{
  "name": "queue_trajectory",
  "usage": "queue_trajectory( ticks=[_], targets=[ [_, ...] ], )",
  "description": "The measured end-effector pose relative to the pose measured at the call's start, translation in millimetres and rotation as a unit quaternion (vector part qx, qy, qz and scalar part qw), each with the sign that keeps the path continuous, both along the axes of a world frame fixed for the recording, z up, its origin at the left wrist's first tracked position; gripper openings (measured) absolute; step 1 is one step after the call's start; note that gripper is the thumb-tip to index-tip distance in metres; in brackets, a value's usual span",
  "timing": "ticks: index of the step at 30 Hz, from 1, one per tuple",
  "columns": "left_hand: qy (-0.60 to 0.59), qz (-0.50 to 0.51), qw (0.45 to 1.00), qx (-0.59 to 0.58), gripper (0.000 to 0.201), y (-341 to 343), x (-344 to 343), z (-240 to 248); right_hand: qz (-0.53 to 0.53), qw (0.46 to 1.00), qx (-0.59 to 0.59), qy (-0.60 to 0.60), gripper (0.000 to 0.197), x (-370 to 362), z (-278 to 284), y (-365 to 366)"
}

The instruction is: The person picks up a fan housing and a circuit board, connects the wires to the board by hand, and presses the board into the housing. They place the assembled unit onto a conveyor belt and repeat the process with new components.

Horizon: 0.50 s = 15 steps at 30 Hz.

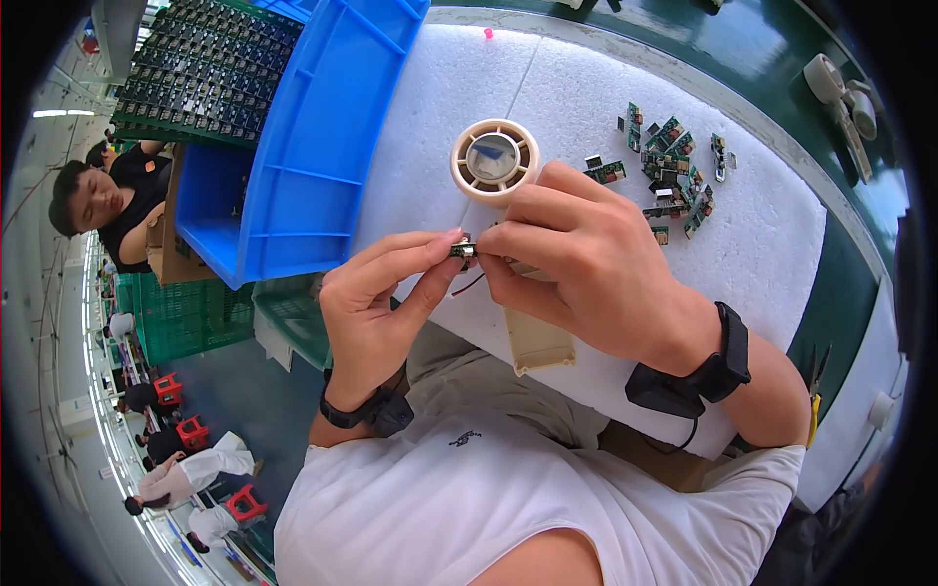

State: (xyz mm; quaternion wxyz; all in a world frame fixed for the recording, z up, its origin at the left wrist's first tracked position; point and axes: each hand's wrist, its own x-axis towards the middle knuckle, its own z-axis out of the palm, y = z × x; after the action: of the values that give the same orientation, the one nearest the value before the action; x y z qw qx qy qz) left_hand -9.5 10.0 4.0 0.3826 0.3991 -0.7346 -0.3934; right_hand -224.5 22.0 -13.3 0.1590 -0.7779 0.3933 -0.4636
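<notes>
Small green circuit board (462, 250) pinched between thumb and forefinger of left hand (376, 308), just above white foam mat (586, 117). Right hand (576, 259) closed around cream fan housing (518, 293), fingertips touching board's right end. Loose boards (669, 166) well apart.

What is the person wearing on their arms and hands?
Both hands are bare, no gloves. The left hand has a black band at its wrist. The right hand has a black wrist strap carrying a small black box with a thin black cable. Sleeves are short and white.
</notes>
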Motion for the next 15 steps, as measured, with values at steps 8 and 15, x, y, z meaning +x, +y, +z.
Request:
queue_trajectory(
  ticks=[8,15],
  targets=[
    [-0.030,0.031,0.980,-0.194,0.037,7,-10,-20,-0.041,0.999,0.005,-0.021,0.011,4,2,4],
    [-0.095,0.083,0.929,-0.347,0.043,9,-28,-26,-0.066,0.992,0.038,-0.104,0.010,7,3,6]
  ],
)
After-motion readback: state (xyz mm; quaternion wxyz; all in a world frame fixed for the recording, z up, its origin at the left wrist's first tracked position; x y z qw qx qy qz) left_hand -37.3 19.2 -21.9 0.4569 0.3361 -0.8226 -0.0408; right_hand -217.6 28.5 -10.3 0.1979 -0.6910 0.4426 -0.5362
